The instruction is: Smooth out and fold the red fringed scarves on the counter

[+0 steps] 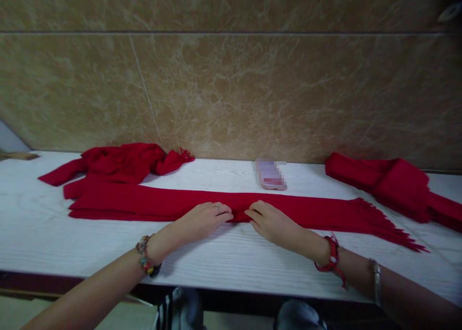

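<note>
A long red scarf (159,204) lies folded lengthwise across the table, its layered end on the left and its fringe spread on the right. Near the scarf's middle, my left hand (204,219) has its fingers bent together on the cloth at the near edge. Facing it a short gap away, my right hand (272,223) pinches the same edge. The fingertips of both hands are partly hidden by the hands and the cloth.
A crumpled red scarf (119,164) sits at the back left, close to the folded one. Behind the scarf's middle lies a phone (269,173). More folded red cloth (397,180) rests at the right. A tiled wall (231,94) borders the white table (224,262) at the back.
</note>
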Available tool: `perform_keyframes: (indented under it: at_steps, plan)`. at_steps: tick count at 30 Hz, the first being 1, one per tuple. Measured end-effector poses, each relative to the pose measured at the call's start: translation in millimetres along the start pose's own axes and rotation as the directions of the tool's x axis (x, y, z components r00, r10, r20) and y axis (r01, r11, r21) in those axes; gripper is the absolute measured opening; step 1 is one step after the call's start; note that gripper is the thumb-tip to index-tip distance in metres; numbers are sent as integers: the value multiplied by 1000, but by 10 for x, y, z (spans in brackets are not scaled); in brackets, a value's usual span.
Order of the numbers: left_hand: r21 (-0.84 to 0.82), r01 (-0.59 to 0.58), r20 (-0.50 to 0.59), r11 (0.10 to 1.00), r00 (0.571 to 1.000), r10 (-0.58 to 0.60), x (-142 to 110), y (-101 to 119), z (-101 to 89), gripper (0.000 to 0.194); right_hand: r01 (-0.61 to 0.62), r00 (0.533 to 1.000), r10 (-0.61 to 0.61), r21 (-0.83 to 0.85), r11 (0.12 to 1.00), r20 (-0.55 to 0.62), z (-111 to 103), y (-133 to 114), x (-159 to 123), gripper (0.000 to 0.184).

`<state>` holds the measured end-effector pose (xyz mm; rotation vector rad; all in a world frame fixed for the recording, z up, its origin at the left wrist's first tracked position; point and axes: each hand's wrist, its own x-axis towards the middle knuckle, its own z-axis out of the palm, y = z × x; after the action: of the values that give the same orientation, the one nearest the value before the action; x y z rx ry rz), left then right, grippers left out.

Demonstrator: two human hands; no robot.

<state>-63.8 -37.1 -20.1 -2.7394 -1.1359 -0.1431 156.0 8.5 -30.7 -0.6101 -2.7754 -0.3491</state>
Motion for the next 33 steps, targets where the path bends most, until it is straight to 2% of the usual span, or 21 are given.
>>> perform_keyframes:
  at_steps: [2,5,8,10,11,13,15,19,24,27,30,33]
  plan:
    - [-18,30,-16,999,999,-30,0,-12,-1,27,-23,1000,23,8,1000,16,-9,-4,-3,19]
    - [46,198,5,979,980,-199,-6,-22,-37,26,-130,990,134,-75,989,52,-30,0,-23,18]
    - [118,420,6,900,906,-424,-14,-28,-61,35,-250,957,269,-160,955,109,-55,16,-55,23]
    - [124,488,-12,864,871,-491,-15,-23,-50,35,-270,952,286,-149,951,104,-65,17,-71,31]
    - [111,476,-16,873,879,-477,-14,-17,-38,34,-249,962,259,-117,962,87,-65,13,-75,37]
    - [63,386,0,920,922,-387,-15,-6,-8,36,-169,983,170,-17,986,70,-59,-5,-80,50]
    - [9,305,58,952,951,-305,-23,-6,23,43,-115,988,105,88,989,115,-49,-23,-86,57]
    - [-36,294,167,955,944,-284,-46,-53,61,47,-156,970,119,168,973,211,-44,-6,-157,60]
    - [-40,326,225,945,924,-309,-54,-72,22,49,-223,950,186,125,967,252,-69,140,-424,63]
    - [-35,348,251,937,910,-329,-15,-26,-49,49,-284,941,257,96,954,222,-121,186,-496,65]
    - [-40,348,256,937,910,-327,133,59,-97,50,-314,945,304,80,946,118,-183,120,-343,60]
    - [-31,351,189,936,922,-339,367,157,-47,50,-299,953,294,83,951,68,-171,20,-88,54]
